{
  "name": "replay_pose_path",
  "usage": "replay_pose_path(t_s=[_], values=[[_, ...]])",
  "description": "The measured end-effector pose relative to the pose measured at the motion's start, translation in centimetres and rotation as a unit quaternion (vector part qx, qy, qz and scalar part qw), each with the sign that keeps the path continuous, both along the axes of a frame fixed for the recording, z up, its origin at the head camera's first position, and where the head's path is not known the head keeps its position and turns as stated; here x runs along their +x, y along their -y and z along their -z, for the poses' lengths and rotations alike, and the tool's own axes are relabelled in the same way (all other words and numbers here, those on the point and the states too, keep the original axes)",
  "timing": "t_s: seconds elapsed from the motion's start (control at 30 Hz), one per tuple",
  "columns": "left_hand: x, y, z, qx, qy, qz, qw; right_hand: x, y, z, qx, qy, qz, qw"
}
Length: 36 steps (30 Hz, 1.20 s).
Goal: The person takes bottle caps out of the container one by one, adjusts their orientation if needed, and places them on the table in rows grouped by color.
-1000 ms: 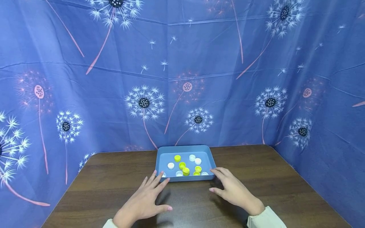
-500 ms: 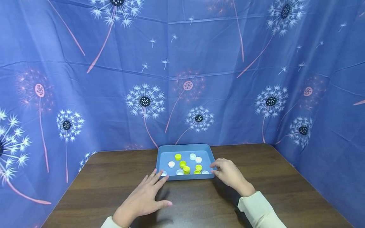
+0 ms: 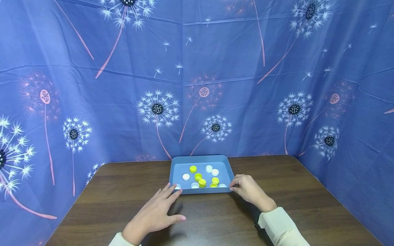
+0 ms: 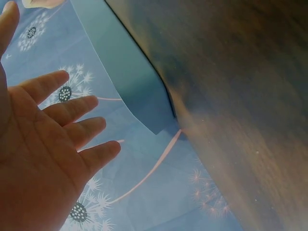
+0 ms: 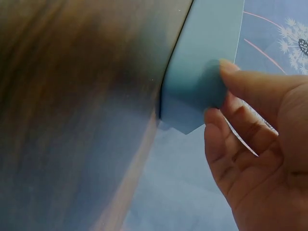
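dandelion-print cloth (image 3: 117,136), blue with white and pink flowers, hangs on the left and continues behind the table to the far right. a pale left sleeve (image 3: 120,240) shows below the person's left hand (image 3: 155,214), whose fingers are straight and spread with the thumb held out to the side; the fingertips are at the front left corner of a shallow blue tray (image 3: 204,191), but whether they touch it cannot be told. the tray lies flat near the far edge of the brown wood-grain table (image 3: 203,220) and holds loose white and yellow bottle caps: a white cap (image 3: 186,177) to the left, a yellow cap (image 3: 193,168) farther back, two more yellow ones close together in the middle, and white and yellow ones toward the right, several near the front wall. at the front right corner, the right hand (image 3: 250,192) pinches the tray between thumb and bent fingers. a pale right sleeve (image 3: 281,226) covers the forearm behind it.
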State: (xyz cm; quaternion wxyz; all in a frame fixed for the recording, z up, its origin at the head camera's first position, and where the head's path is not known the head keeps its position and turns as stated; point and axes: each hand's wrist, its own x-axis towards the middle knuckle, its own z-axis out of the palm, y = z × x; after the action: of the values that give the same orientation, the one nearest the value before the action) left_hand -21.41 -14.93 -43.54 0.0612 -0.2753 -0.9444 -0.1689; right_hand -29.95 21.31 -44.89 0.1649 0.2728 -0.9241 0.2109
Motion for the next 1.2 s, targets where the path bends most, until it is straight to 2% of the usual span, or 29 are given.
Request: replay_pose_path(t_s=[0.23,0.6,0.9,1.0,1.2], values=[[-0.1,0.1,-0.3,0.000,0.000,-0.001,1.0000,0.2,-0.4,0.1,-0.009,0.006,-0.024,0.9997],[0.1,0.4,-0.8,-0.004,-0.067,-0.009,0.9977,1.4,-1.2,-0.2,-0.004,0.021,-0.040,0.9990],[-0.1,0.7,-1.1,0.000,-0.139,-0.007,0.9903,2.5,-1.6,-0.5,0.009,0.019,-0.053,0.9983],[-0.3,0.7,-1.2,0.005,-0.152,0.000,0.9883,2.8,-1.7,-0.6,0.006,0.017,-0.060,0.9981],[-0.4,0.7,-1.4,0.014,-0.158,0.004,0.9874,3.0,-1.9,-0.7,0.003,0.012,-0.067,0.9977]])
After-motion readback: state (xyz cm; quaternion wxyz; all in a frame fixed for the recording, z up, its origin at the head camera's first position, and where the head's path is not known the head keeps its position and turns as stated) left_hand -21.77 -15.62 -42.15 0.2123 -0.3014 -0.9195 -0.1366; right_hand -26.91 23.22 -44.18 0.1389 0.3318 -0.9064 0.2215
